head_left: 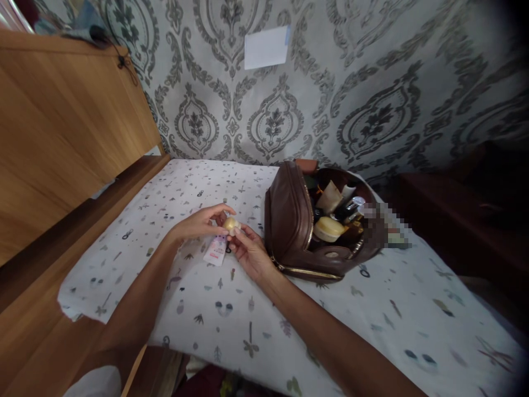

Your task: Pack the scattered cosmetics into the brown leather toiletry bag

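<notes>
Between my two hands, over the cloth, is a small round container with a gold top [230, 223] and a pale lower part. My left hand [202, 221] curls around it from the left, thumb and fingertips at the gold top. From the right, my right hand [252, 253] pinches its pale side between thumb and fingers. Just below lies a pink and white squeeze tube [215, 251], its upper end partly hidden by my hands. To the right of my hands a brown leather toiletry bag [289, 215] stands unzipped, with several cosmetics inside, among them a round yellow container [328, 229].
A white cloth with small printed motifs [223, 331] covers the surface. Wooden furniture [70, 138] borders it on the left, and a patterned wall [273, 121] with a white paper [266, 48] rises behind. A dark reddish-brown piece of furniture [433, 215] stands at the right.
</notes>
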Demonstrator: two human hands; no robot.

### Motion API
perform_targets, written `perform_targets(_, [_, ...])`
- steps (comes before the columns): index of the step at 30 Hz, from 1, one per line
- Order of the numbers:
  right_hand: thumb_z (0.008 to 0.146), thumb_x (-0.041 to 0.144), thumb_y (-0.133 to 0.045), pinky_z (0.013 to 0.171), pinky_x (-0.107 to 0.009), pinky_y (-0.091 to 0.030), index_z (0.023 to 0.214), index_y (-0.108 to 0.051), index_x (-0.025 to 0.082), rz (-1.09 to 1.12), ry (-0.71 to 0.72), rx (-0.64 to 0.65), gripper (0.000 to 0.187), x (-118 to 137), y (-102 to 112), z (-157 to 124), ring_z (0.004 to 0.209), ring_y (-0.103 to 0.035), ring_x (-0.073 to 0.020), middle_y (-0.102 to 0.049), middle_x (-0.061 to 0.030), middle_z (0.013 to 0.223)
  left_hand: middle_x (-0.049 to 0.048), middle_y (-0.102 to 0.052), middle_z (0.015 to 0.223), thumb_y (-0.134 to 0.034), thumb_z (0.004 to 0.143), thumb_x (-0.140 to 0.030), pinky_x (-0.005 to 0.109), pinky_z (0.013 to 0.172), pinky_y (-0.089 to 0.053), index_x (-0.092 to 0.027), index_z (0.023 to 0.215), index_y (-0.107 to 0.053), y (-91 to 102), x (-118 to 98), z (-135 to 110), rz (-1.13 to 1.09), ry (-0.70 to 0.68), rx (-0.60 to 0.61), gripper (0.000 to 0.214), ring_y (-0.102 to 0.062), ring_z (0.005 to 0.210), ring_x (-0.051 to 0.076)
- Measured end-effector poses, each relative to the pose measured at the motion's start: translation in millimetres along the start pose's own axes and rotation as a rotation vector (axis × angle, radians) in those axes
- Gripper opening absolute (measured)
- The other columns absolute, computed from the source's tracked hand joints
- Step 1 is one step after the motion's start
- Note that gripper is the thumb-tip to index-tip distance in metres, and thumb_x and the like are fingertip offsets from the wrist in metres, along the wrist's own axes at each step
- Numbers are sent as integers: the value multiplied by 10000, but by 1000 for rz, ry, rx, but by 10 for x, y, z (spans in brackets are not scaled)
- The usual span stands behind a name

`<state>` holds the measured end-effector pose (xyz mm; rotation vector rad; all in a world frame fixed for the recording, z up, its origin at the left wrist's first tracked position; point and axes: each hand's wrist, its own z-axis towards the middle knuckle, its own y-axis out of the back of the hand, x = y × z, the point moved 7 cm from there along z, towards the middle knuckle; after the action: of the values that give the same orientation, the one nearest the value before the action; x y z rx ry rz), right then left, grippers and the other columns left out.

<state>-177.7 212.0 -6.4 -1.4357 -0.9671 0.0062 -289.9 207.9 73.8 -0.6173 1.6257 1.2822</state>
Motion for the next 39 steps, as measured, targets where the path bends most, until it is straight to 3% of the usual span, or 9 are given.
perform_targets(10, [580,214,-907,514,-153,-471,875,-689,177,-2,-4,14,369,2,-18,-2,635,-628,-81,-718,8,761,30,-637,943,-643,865,-400,276,810,-450,-189,1079,-598,17,86,-10,-77,68,-24,304,-594,887,163])
perform_targets(21, [577,217,-904,515,-159,-473,832,-685,186,-26,9,12,338,10,-21,-7,614,-621,-80,-711,17,734,-1,-614,858,-685,823,-360,267,761,-440,-191,1063,-610,19,96,8,-40,42,-13,303,-580,822,149])
perform_targets(26, [585,244,-904,525,-165,-483,808,-677,192,-26,15,2,323,3,-9,-3,593,-618,-79,-708,18,714,23,-637,974,-707,781,-317,283,802,-452,-203,1076,-640,23,-2,4,-12,-20,-2,323,-580,922,175])
perform_targets(30, [622,272,-891,520,-172,-476,796,-667,191,-40,21,2,295,6,-4,2,594,-619,-85,-696,16,693,53,-633,1088,-710,772,-326,293,822,-454,-222,1177,-636,31,-11,-4,25,-22,-1,425,-568,1051,218])
perform_targets(34, [598,286,-907,522,-168,-472,790,-673,180,-37,19,5,320,6,-10,1,598,-617,-83,-696,15,694,32,-621,1026,-696,798,-379,300,826,-453,-257,1334,-521,34,30,-4,18,5,-27,577,-583,1015,208])
perform_targets(39, [579,264,-913,515,-170,-468,787,-673,185,-28,14,-10,327,-4,-7,1,590,-619,-84,-713,10,721,18,-624,892,-665,818,-434,277,741,-442,-191,1026,-634,47,60,14,56,34,-85,321,-582,862,178])
